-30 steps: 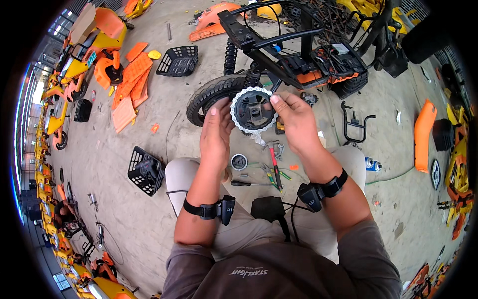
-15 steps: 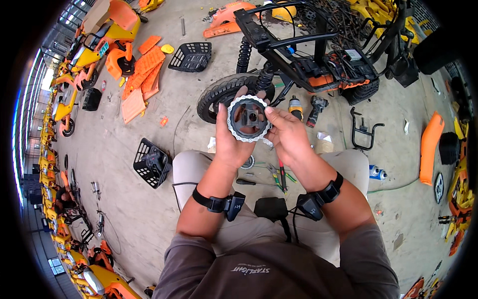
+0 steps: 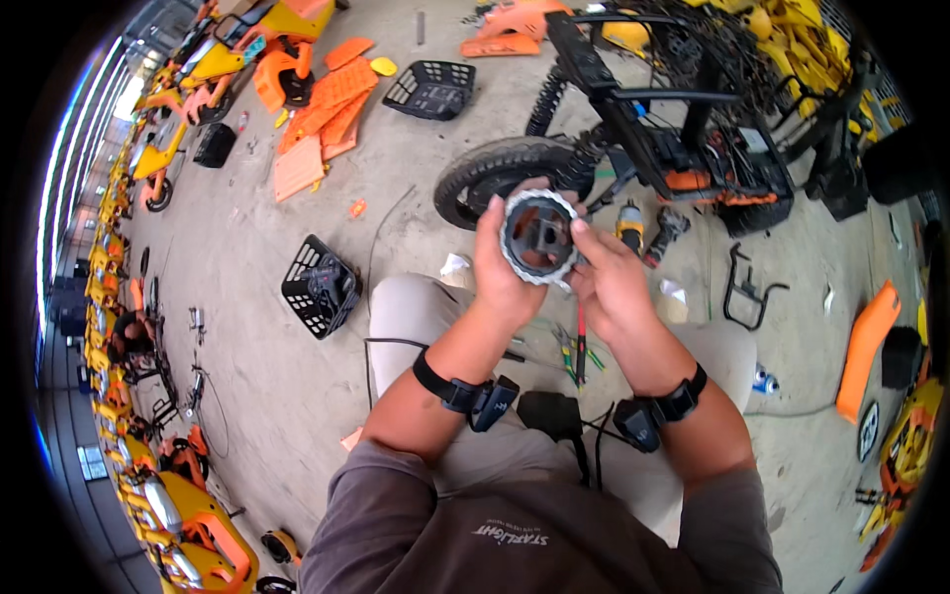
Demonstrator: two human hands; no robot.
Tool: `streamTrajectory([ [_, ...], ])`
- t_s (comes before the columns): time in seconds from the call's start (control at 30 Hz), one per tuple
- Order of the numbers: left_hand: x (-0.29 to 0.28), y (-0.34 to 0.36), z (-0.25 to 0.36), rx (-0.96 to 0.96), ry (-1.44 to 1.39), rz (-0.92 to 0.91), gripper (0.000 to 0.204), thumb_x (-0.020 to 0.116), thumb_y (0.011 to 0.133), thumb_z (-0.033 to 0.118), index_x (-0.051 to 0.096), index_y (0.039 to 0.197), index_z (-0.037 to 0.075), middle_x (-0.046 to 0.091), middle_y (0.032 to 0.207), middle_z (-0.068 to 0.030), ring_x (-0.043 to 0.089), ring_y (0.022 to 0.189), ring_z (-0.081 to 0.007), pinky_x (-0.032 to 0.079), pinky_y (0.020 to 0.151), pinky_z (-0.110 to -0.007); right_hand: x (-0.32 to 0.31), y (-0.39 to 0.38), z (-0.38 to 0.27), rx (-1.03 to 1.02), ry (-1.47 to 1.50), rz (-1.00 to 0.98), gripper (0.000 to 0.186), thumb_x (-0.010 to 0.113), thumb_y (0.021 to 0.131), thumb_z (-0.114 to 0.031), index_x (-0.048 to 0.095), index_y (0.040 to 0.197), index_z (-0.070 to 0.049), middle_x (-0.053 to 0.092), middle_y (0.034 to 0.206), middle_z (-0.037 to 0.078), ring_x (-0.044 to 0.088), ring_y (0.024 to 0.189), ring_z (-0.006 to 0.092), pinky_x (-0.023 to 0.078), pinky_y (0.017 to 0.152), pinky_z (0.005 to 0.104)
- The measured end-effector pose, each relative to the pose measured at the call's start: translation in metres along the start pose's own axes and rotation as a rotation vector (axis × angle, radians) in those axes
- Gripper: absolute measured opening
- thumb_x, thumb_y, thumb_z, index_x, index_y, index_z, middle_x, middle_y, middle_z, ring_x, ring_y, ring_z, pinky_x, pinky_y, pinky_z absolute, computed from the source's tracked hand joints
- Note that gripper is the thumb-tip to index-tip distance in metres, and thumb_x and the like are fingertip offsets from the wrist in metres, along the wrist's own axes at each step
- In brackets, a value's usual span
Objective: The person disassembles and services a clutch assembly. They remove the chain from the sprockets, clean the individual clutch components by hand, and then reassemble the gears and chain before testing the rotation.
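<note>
I hold a round metal part with a silvery, scalloped rim (image 3: pixel 544 236) and a dark recessed middle, out in front of me above my knees. My left hand (image 3: pixel 503 279) grips it at the left and below, its thumb up along the rim. My right hand (image 3: pixel 612 277) pinches its right edge, with the thumb on the rim. The far fingers are partly hidden behind the part. Below my hands on the floor lie pliers with green and yellow handles (image 3: pixel 566 351) and a red-handled tool (image 3: pixel 581 346).
A stripped black scooter frame (image 3: pixel 633 99) with its tyre (image 3: pixel 465 183) stands just beyond. Two power drills (image 3: pixel 629 226) lie beside it. A black basket (image 3: pixel 319 287) holding another drill is at my left, and a second basket (image 3: pixel 430 89) farther off. Orange panels (image 3: pixel 336 104) are piled at far left.
The view has turned left, so the surroundings sit farther right in the picture. The round part has tilted slightly in my hands; both hands keep their hold.
</note>
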State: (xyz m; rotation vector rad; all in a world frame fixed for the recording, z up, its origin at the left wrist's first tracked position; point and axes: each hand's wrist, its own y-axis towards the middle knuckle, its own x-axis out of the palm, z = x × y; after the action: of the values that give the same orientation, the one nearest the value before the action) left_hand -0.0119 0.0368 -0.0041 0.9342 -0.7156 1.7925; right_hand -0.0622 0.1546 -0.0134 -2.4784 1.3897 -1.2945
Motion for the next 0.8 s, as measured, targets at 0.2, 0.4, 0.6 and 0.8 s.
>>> streamTrajectory([
  [0.2,-0.006,-0.001,-0.002,0.007,-0.013,0.001,0.058,0.033,0.101,0.054,0.052,0.129,0.007,0.062,0.123,-0.0206,0.059,0.117,-0.0352,0.048,0.100,-0.048,0.010,-0.001,-0.004,0.004,-0.013,0.015,0.023,0.060,0.100,-0.024,0.061,0.108,-0.002,0.067,0.107,0.008,0.065,0.100,0.0184,0.053,0.087,0.0354],
  [0.4,-0.013,-0.001,0.002,0.036,0.010,0.028,0.054,0.037,0.099,0.048,0.052,0.129,0.005,0.063,0.122,-0.0192,0.060,0.116,-0.0343,0.047,0.102,-0.047,0.008,0.013,0.002,0.020,-0.048,-0.035,0.027,0.062,0.099,-0.028,0.060,0.110,-0.003,0.067,0.108,0.007,0.064,0.094,0.0182,0.050,0.087,0.0356],
  [0.6,-0.019,-0.008,0.009,0.094,-0.058,-0.016,0.049,0.039,0.102,0.044,0.051,0.130,0.006,0.063,0.119,-0.0157,0.061,0.111,-0.0247,0.049,0.097,-0.038,0.019,0.010,0.019,0.048,0.039,-0.050,0.028,0.060,0.100,-0.026,0.059,0.115,-0.003,0.066,0.111,0.008,0.063,0.101,0.0186,0.051,0.090,0.0370],
  [0.8,-0.026,-0.007,-0.005,0.200,0.066,-0.050,0.054,0.042,0.100,0.047,0.046,0.134,0.004,0.057,0.130,-0.0191,0.056,0.121,-0.0284,0.044,0.106,-0.042,0.015,0.014,0.017,0.040,0.071,-0.081,0.031,0.053,0.103,-0.024,0.056,0.126,-0.003,0.065,0.119,0.006,0.062,0.109,0.0176,0.048,0.096,0.0350],
])
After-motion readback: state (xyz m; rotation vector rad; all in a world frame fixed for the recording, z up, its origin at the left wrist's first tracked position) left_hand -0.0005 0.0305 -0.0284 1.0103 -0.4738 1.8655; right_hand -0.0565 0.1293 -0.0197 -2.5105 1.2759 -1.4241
